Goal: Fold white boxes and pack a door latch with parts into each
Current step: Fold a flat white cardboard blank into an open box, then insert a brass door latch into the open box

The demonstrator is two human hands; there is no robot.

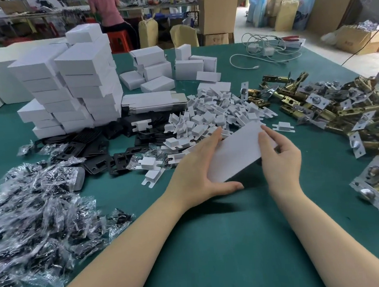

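A white box (235,152) is held tilted above the green table (216,244), between both my hands. My left hand (198,172) grips its near left end, thumb under the lower corner and fingers along the left edge. My right hand (280,157) pinches its right end, fingers curled on the top face. Brass door latches (334,115) lie heaped at the right. Small white card inserts (213,115) are piled in the middle. Black plates (96,150) and clear bags of screws (35,216) lie at the left. Flat box blanks (154,102) are stacked behind the inserts.
Folded white boxes (71,85) stand stacked at the back left, with a few loose ones (160,69) behind the blanks. White cables (265,50) lie at the far right of the table. A person in pink (106,8) sits beyond the table among cardboard cartons (217,11).
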